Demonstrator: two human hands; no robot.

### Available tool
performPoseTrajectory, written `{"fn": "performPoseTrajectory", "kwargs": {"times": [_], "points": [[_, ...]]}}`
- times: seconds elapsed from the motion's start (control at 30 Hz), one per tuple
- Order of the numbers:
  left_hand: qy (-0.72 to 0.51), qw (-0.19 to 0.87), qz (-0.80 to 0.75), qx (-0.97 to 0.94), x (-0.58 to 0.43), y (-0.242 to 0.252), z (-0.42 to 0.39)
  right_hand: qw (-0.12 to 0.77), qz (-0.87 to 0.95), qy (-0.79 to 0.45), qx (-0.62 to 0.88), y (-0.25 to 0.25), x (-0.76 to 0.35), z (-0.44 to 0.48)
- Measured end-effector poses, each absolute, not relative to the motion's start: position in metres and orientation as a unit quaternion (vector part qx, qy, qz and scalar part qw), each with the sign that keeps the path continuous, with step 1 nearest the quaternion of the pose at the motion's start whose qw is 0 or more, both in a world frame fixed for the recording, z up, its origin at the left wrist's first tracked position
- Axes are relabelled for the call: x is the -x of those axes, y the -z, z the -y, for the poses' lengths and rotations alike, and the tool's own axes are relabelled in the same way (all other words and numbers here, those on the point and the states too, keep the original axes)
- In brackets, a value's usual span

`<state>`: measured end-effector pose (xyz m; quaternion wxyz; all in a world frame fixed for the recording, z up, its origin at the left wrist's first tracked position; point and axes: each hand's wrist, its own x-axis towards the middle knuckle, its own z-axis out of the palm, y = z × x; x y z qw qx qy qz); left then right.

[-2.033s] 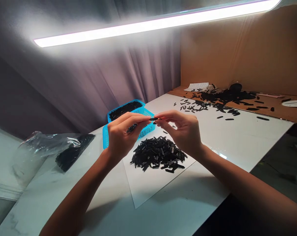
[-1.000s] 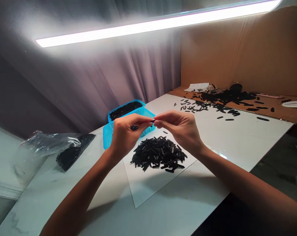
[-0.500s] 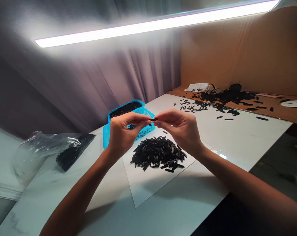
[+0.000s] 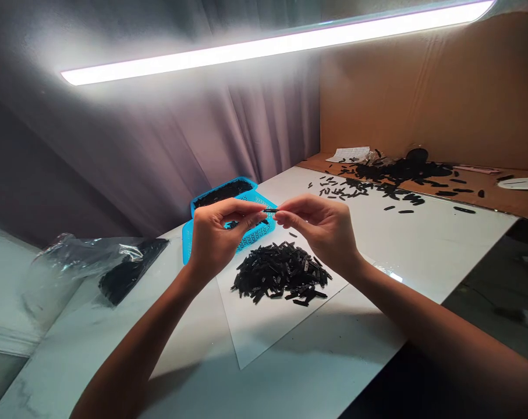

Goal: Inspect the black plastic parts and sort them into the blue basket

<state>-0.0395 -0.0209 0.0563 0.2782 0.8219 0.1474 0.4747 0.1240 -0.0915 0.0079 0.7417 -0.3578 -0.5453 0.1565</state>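
Black piece (image 4: 270, 210) is up over the counter (image 4: 421, 244), its ends pinched by left hand (image 4: 215, 233) and right hand (image 4: 325, 224), seemingly being checked or fitted; the next move calls for steadiness.

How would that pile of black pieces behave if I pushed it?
The pile of black pieces would probably spread, looking loosely heaped. They likely wouldn't roll, looking slim and flat. The white sheet beneath looks smooth, so they may slide.
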Motion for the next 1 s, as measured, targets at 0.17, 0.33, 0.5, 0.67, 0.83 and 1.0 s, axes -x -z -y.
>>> {"fn": "performPoseTrajectory", "kwargs": {"times": [0.17,0.33,0.5,0.67,0.83,1.0], "points": [[-0.481,0.26,-0.145,-0.825,0.0399,-0.0561,0.0206,0.735,0.552,-0.164,0.357,-0.008,-0.124,0.0925],[-0.478,0.231,-0.135,-0.837,0.0406,-0.0574,0.0205,0.732,0.556,-0.164,0.358,-0.0092,-0.1244,0.0932],[-0.474,0.23,-0.126,-0.841,0.0413,-0.0577,0.02,0.734,0.558,-0.174,0.347,-0.0088,-0.1247,0.0934],[-0.478,0.239,-0.138,-0.834,0.0413,-0.0577,0.0204,0.733,0.548,-0.236,0.327,-0.0102,-0.126,0.0938],[-0.478,0.248,-0.133,-0.832,0.041,-0.0571,0.0211,0.706,0.532,-0.358,0.3,-0.0123,-0.1305,0.0914],[-0.475,0.266,-0.129,-0.829,0.0411,-0.0561,0.0216,0.691,0.519,-0.424,0.273,-0.0128,-0.1328,0.09]]}}
